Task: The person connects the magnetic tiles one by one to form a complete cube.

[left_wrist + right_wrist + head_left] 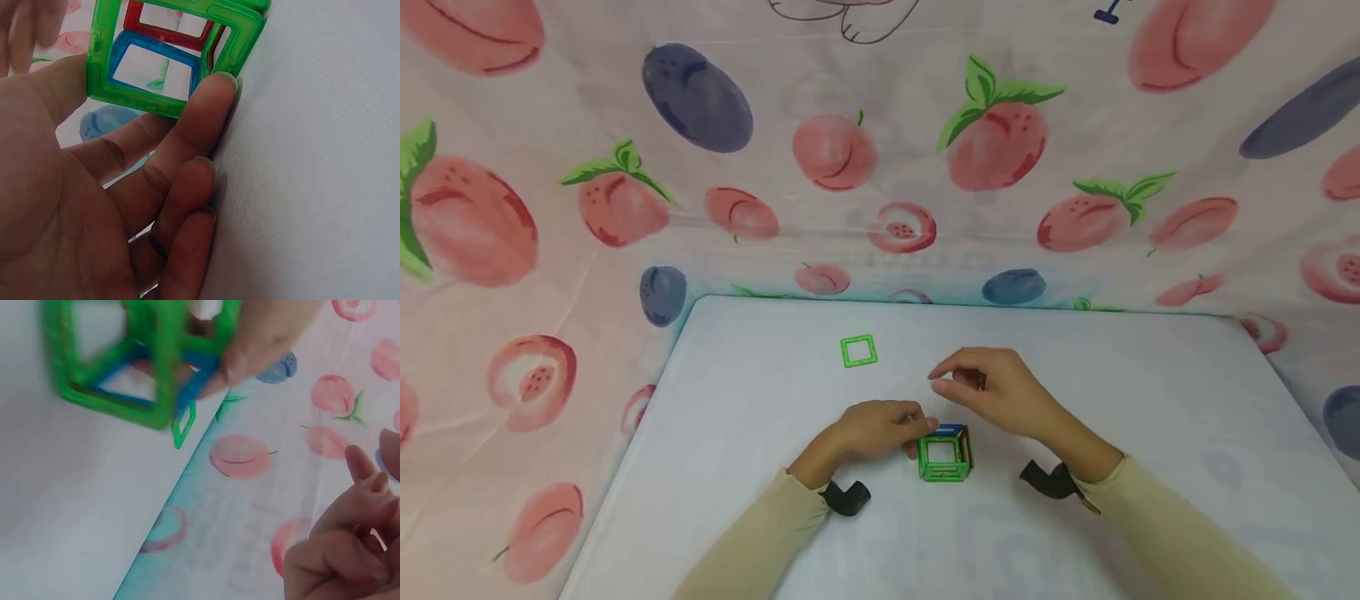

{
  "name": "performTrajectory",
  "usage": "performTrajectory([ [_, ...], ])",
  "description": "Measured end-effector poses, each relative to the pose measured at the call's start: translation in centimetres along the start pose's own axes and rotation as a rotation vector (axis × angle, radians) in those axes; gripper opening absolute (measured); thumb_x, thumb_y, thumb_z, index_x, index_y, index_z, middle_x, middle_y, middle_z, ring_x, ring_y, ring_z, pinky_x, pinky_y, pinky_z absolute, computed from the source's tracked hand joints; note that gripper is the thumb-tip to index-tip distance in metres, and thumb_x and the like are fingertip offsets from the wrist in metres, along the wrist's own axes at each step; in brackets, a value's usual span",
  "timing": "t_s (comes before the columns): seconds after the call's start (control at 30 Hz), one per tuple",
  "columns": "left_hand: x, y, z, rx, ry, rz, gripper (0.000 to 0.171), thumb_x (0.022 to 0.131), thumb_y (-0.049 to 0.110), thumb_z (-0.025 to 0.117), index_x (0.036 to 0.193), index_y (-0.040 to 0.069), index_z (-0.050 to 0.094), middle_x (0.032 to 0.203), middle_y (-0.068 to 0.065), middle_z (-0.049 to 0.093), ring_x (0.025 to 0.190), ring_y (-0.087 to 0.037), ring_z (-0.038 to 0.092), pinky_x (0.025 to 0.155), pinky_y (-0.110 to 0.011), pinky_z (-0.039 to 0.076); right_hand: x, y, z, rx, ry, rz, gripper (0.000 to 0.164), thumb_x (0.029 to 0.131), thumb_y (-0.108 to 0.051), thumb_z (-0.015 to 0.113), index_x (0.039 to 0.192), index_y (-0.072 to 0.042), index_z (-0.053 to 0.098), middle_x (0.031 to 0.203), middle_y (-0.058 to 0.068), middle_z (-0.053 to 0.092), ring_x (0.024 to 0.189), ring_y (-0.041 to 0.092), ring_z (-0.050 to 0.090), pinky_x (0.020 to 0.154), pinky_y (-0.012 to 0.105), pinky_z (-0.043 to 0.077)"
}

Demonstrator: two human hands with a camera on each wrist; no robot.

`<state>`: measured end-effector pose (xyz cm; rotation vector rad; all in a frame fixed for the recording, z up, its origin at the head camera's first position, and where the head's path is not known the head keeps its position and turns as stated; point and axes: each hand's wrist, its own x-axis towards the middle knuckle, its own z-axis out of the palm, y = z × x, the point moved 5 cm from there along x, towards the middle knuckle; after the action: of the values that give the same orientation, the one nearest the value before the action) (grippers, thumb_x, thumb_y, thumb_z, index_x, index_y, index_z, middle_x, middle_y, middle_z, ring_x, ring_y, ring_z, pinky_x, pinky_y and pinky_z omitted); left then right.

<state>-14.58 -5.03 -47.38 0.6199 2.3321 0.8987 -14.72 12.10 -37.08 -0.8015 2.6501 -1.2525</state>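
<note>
A small cube of magnetic tiles (944, 477), green with blue and red sides, stands on the white table. My left hand (880, 427) grips its left side between thumb and fingers. In the left wrist view the cube (134, 102) shows a green square frame in front, with blue and red frames behind. Beyond the cube, my right hand (992, 390) hovers above the table with loosely bent fingers and nothing in them. The right wrist view shows that hand (344, 550) apart from the cube (112, 412), which is blurred there.
One loose green square tile (861, 363) lies farther back on the table (760, 350). A fruit-printed cloth (880, 275) hangs behind the table's back edge and along its left side. Black bands with curved pieces (850, 498) sit at both wrists.
</note>
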Motion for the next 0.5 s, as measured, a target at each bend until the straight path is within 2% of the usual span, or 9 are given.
performTrajectory([
  [0.13,0.1,-0.3,0.0,-0.012,-0.004,0.01,0.041,0.102,0.065,0.045,0.089,0.03,0.064,0.077,0.013,0.071,0.087,-0.004,0.061,0.083,-0.031,0.044,4.0,1.1,0.3,0.165,-0.102,0.158,0.02,0.097,-0.038,0.07,0.107,-0.022,0.077,0.092,0.0,0.068,0.082,0.023,0.059,0.072,0.032,0.05],
  [0.23,0.0,-0.3,0.1,-0.021,-0.004,0.017,0.04,0.102,0.064,0.046,0.089,0.03,0.064,0.077,0.013,0.072,0.086,-0.003,0.061,0.082,-0.03,0.044,6.6,2.1,1.2,0.208,-0.162,0.249,0.025,0.097,-0.044,0.069,0.107,-0.023,0.077,0.098,0.0,0.068,0.083,0.02,0.055,0.072,0.033,0.047],
  [0.37,0.0,-0.3,0.1,-0.021,0.0,0.026,0.04,0.102,0.063,0.046,0.089,0.031,0.064,0.076,0.012,0.072,0.084,-0.002,0.061,0.081,-0.03,0.044,9.2,2.6,2.4,0.217,-0.22,0.285,0.025,0.097,-0.044,0.069,0.108,-0.023,0.076,0.091,0.002,0.06,0.072,0.019,0.047,0.063,0.03,0.04],
  [0.5,0.1,-0.4,0.0,-0.002,0.001,0.039,0.039,0.102,0.063,0.045,0.09,0.031,0.064,0.076,0.012,0.072,0.085,-0.002,0.061,0.08,-0.03,0.044,11.1,2.6,3.4,0.206,-0.268,0.27,0.025,0.098,-0.039,0.068,0.111,-0.019,0.076,0.083,0.004,0.056,0.066,0.018,0.044,0.059,0.029,0.036],
])
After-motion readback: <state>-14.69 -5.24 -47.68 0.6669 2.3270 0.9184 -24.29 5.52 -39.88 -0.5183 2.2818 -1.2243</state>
